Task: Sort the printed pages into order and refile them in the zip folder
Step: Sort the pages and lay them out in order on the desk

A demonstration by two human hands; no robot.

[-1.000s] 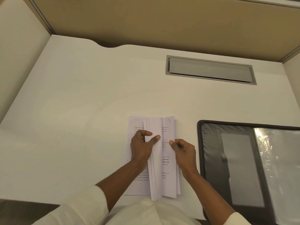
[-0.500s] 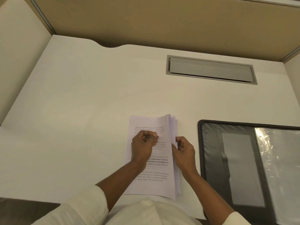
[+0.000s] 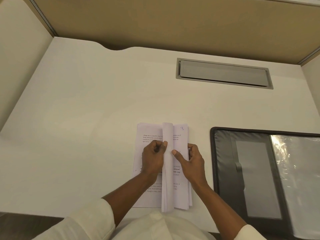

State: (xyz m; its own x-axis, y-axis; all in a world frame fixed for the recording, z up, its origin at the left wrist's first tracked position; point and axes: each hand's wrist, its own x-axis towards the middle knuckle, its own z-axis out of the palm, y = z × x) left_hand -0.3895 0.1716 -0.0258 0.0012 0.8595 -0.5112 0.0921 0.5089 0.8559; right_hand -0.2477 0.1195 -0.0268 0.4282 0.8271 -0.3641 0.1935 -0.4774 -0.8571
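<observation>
Left hand: the left hand (image 3: 152,161) is curling its fingers, with the thumb pinching the left side of a raised bundle (image 3: 167,187) of sheets, just below the centre of the frame.
Right hand: the right hand (image 3: 194,163) is laying its thumb on the sheet right of the bundle, while its fingers are curling round the right edge of the pages (image 3: 181,193).
Bundle: it is standing up in a curved fold along the middle of the stack, between the two thumbs.
Pages: they are lying flat on the counter (image 3: 86,135) in the lower centre of the frame, printed side up; the exposed sheet on the right is showing a handwritten 3 (image 3: 182,128) at its top corner.
Folder: the folder (image 3: 225,161) is lying open at the lower right of the frame, just beside the pages and not touching them; a shiny clear pocket (image 3: 297,170) is covering its right part.
Sleeves: pale sleeves (image 3: 86,222) are showing along the bottom edge.
Hatch: a grey hatch (image 3: 223,73) is sitting shut in the counter, in the upper right.
Partition: a tan partition (image 3: 173,23) is running across the top of the frame.
</observation>
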